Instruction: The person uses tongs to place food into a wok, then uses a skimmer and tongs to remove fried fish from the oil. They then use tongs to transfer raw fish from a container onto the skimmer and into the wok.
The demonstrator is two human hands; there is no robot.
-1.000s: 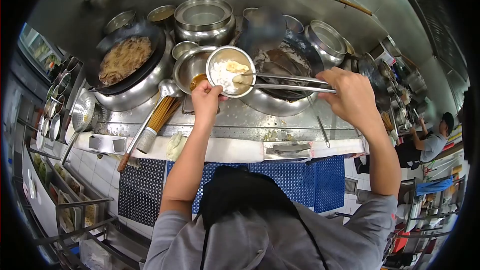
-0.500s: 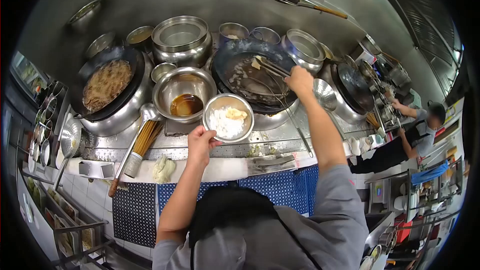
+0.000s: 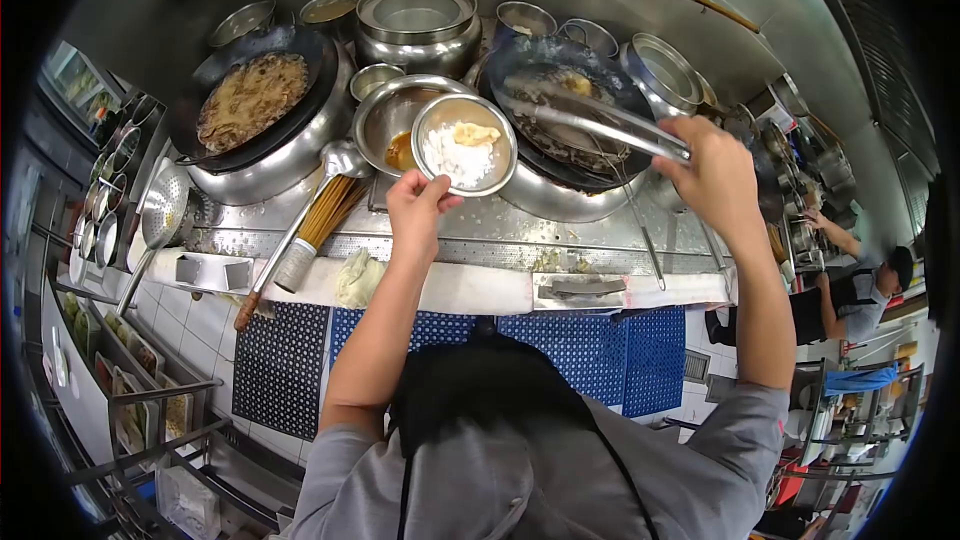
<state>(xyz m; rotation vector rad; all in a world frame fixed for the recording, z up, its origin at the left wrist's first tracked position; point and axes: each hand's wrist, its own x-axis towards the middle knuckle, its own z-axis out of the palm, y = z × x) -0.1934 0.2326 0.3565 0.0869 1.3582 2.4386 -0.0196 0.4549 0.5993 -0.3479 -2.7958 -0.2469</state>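
Note:
My left hand [image 3: 418, 208] grips the rim of a small metal bowl [image 3: 505, 172] with white powder [image 3: 458, 162] and a pale yellowish piece [image 3: 475, 133] in it. This bowl overlaps a larger metal bowl [image 3: 375, 120] holding brown liquid. My right hand [image 3: 712, 168] is closed round metal tongs [image 3: 610, 130], which are blurred and reach over the right wok [image 3: 510, 65]. In that wok lies dark oil, with a yellowish piece [image 3: 578, 83] floating near its far side and a wire skimmer partly hidden by the tongs.
On the left, another wok [image 3: 188, 110] holds brown frying food [image 3: 255, 100]. Metal pots [image 3: 418, 25] line the back. A ladle [image 3: 290, 240], a bamboo brush [image 3: 325, 220] and a perforated skimmer [image 3: 163, 202] lie along the front. A co-worker [image 3: 860, 290] stands at far right.
The view has shifted. The tongs have drawn back from the oil and rightward with my right hand, and a yellowish piece now floats in the wok. My left hand's bowl covers more of the larger bowl.

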